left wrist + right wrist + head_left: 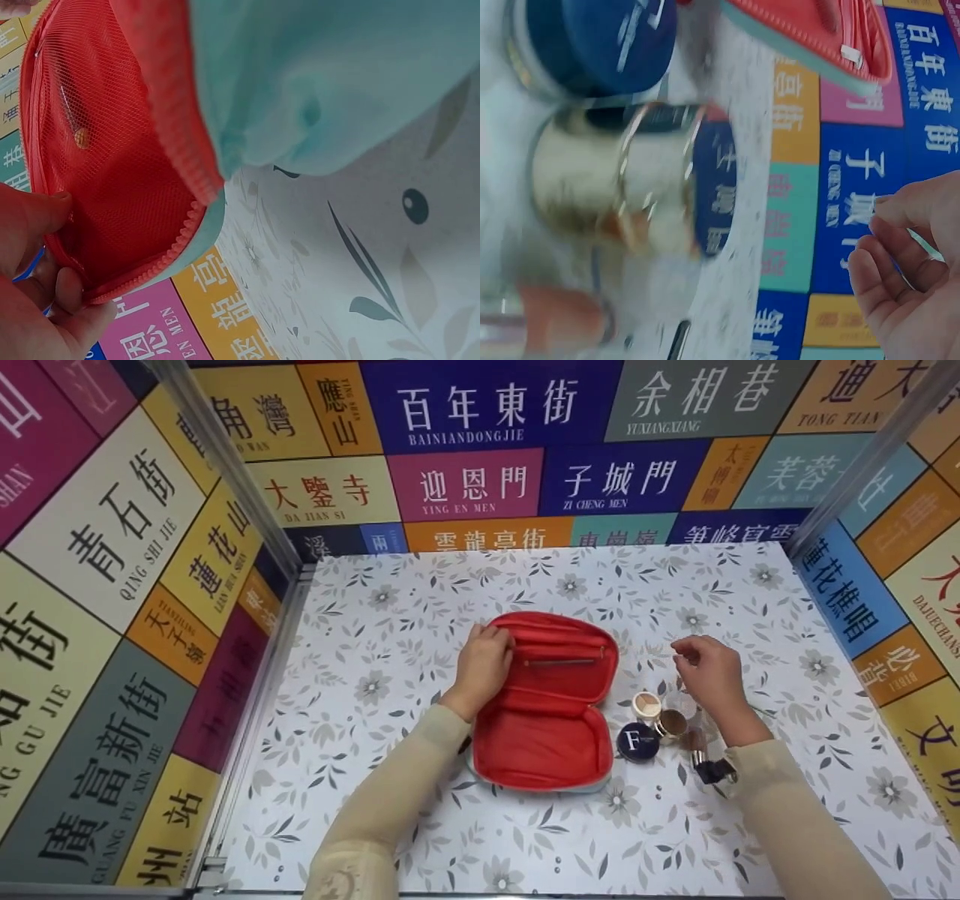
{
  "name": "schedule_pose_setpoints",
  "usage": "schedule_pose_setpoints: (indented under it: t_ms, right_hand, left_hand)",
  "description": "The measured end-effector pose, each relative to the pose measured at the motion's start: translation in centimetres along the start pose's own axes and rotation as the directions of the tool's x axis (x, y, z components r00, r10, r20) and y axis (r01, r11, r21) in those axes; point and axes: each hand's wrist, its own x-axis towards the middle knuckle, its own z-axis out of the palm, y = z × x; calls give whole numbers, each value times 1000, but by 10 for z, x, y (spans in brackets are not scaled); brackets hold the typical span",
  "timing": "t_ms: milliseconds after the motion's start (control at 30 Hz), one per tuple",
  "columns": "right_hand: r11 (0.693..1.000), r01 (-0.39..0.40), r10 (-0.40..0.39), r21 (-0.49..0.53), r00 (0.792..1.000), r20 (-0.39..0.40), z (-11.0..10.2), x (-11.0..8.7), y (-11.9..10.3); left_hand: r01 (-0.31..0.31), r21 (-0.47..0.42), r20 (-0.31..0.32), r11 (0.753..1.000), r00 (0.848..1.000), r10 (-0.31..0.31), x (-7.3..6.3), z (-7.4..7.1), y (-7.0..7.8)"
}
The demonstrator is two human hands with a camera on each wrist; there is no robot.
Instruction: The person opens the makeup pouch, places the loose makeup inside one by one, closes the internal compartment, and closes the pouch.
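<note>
The left hand [482, 666], fingers pinching the lid [559, 679] at ten o'clock of the red case [544, 742] mid-bench [300, 757], should brace it, while the right hand [711, 673], fingers narrow, whether empty I cannot tell, should clear the golden jar [671, 724] at its seven o'clock.

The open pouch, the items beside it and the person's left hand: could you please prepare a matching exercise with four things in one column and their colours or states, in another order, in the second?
Things
1. left hand
2. round case marked F
3. pouch lining
4. shiny cylinder

Colours or states
A. red
B. gold
C. gripping the edge of the open pouch
D. dark blue

Right pairs: 1-C, 2-D, 3-A, 4-B
</note>
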Motion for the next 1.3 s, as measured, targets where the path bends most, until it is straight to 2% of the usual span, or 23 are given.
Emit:
schedule_pose_setpoints:
  t_ms: [333, 533, 733, 1000, 1100, 1300]
  right_hand:
    - [995, -42, 44, -87, 999, 24, -20, -8, 41]
    - [986, -114, 120, -119, 992, 42, -32, -10, 57]
    - [976, -157, 173, -153, 980, 97, -40, -13, 68]
    - [964, -144, 180, -222, 972, 153, -47, -24, 86]
    - [960, -150, 197, -238, 962, 187, -50, -27, 93]
    - [942, -189, 262, -277, 930, 259, -59, -31, 104]
  left_hand:
    - [3, 6, -4, 1000, 1000, -3, -1, -1, -3]
    - [1, -8, -7, 1000, 1000, -1, -1, -1, -5]
    - [9, -11, -10, 1000, 1000, -9, -1, -1, -7]
    - [37, -6, -2, 999, 999, -37, 0, -3, -5]
    - [41, -3, 3, 999, 999, -41, 1, -2, -5]
    - [30, 0, 18, 1000, 999, -30, -1, -2, -6]
